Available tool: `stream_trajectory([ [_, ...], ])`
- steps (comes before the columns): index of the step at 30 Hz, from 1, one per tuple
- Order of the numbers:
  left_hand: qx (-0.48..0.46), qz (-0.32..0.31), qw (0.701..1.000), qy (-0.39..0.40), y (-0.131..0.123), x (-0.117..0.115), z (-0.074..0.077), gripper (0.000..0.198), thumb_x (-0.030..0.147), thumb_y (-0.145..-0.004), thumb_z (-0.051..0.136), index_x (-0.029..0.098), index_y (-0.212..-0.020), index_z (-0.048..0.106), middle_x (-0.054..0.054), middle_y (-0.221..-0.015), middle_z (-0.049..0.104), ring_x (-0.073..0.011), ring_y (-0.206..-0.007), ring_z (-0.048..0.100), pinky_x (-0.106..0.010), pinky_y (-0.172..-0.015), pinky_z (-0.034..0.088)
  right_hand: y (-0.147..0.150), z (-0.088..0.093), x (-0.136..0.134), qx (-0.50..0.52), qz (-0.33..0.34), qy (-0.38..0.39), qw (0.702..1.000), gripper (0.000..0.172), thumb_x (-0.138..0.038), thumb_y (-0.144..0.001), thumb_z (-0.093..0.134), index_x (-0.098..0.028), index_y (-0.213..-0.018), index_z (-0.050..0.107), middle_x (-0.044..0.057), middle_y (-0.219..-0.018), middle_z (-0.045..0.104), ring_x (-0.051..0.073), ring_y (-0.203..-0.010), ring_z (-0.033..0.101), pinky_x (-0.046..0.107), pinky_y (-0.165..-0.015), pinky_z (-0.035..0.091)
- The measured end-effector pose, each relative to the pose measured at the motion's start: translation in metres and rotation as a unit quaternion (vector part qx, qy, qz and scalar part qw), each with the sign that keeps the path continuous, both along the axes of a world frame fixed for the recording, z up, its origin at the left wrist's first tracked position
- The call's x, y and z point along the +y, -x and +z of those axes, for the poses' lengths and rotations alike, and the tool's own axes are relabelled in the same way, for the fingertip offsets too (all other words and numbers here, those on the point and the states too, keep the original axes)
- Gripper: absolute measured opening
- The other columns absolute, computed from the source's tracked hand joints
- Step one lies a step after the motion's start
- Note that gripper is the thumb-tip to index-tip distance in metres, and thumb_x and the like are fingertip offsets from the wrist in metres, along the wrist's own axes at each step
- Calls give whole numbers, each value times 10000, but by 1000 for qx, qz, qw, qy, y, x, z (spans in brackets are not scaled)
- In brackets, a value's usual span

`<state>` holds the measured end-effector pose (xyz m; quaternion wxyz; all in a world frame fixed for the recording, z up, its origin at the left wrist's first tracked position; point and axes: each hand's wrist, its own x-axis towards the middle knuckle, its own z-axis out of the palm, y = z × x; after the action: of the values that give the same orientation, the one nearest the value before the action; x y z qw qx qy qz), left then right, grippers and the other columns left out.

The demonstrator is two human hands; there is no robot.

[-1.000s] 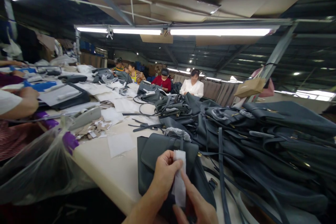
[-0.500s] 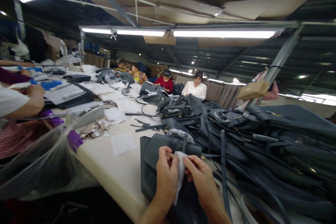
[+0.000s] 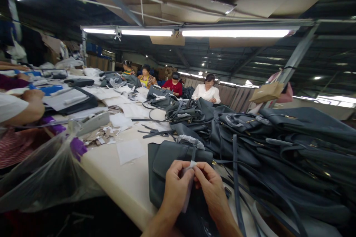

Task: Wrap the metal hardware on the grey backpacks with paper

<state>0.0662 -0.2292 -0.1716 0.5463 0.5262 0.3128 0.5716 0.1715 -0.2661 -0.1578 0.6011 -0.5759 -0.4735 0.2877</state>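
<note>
Now, left hand [image 3: 175, 181]: thumb and fingertips drawn narrow, pinching the white strip [image 3: 186, 202] from one side
Right hand [image 3: 209, 183]: fingertips close against the left's, thumb on the same strip, so that the two seem to steady it between them
White strip: meets the strap [image 3: 194, 152] at the fingertips, its tail hanging between the hands; whether it goes fully around, I cannot tell
Dark bag [image 3: 167, 159]: at the near end of the table [image 3: 119, 185], under the hands, probably to keep the strap within reach
White sheet [image 3: 130, 152]: flat on the table, left of the bag and apart from it
Heap of bags [image 3: 292, 170]: piled along the right, perhaps to stay close by
Paper scraps [image 3: 101, 136]: in a loose pile beyond the sheet
Co-workers [image 3: 206, 93]: across the table, behind the bags
Lamps [image 3: 236, 33]: hung overhead, presumably to light the table
</note>
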Motion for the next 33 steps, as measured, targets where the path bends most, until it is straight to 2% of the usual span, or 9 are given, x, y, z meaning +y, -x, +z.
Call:
stream_trajectory([
  [4, -13, -41, 998, 53, 3, 9, 3, 83, 188, -649, 665, 151, -687, 729, -35, -724, 656, -168, -703, 571, -251, -666, 435, -1, 0, -1, -52, -55, -8, 997, 247, -438, -764, 663, -205, -706, 607, -19, -603, 566, 170, -584, 538, 264, -527, 424],
  [8, -4, -97, 991, 89, 9, 14, 8, 158, 245, -646, 664, 144, -731, 750, -29, -673, 667, -135, -597, 509, -232, -575, 383, 1, 5, -5, -181, -112, -26, 977, 224, -396, -814, 610, -202, -740, 694, 29, -741, 672, 203, -705, 594, 308, -680, 440],
  [11, 9, -107, 991, 83, 12, 15, 10, 183, 265, -659, 643, 139, -732, 754, -25, -639, 655, -121, -547, 464, -234, -554, 365, 5, 8, -9, -217, -117, -28, 969, 233, -357, -838, 571, -202, -728, 705, 39, -760, 690, 211, -723, 603, 316, -701, 431],
  [16, 14, -60, 998, 25, 12, 8, 9, 101, 229, -674, 630, 158, -662, 700, -18, -673, 643, -151, -667, 523, -240, -645, 398, 13, 11, -11, -217, -127, -26, 967, 240, -368, -851, 569, -207, -719, 690, 45, -775, 679, 215, -741, 594, 324, -727, 421],
  [20, -22, -26, 999, -1, 8, 1, 10, 88, 228, -676, 640, 174, -617, 602, 29, -592, 543, -120, -591, 469, -220, -586, 381, 12, 10, -6, -125, -77, -47, 988, 206, -367, -811, 616, -198, -716, 685, 49, -815, 677, 222, -796, 603, 318, -768, 440],
  [24, -84, -57, 992, 71, 1, -6, 11, 174, 276, -654, 704, 168, -622, 571, 58, -563, 504, -87, -534, 432, -196, -542, 367, 12, 7, 0, -68, -48, -64, 994, 252, -380, -846, 544, -180, -808, 691, 64, -956, 710, 221, -889, 644, 310, -817, 486],
  [28, -152, -49, 975, 152, -3, -9, 8, 346, 385, -542, 814, 161, -761, 668, 13, -682, 659, -140, -656, 592, -233, -648, 463, 24, 4, 3, -58, -96, -99, 989, 225, -302, -860, 497, -184, -789, 675, 76, -1094, 685, 206, -996, 640, 304, -893, 488],
  [31, -130, -80, 967, 202, -3, 0, 3, 436, 398, -422, 865, 145, -734, 696, 1, -654, 684, -184, -675, 632, -259, -633, 488, 32, 3, 9, -83, -131, -129, 980, 176, -226, -835, 525, -202, -746, 676, 63, -1074, 685, 193, -1034, 630, 297, -936, 478],
  [33, -109, -105, 967, 203, -3, 7, 2, 425, 377, -398, 871, 149, -713, 698, 8, -636, 685, -181, -650, 633, -245, -585, 488, 30, 4, 7, -105, -129, -141, 976, 156, -197, -818, 558, -213, -794, 711, 52, -1076, 695, 189, -1040, 635, 291, -945, 479],
])
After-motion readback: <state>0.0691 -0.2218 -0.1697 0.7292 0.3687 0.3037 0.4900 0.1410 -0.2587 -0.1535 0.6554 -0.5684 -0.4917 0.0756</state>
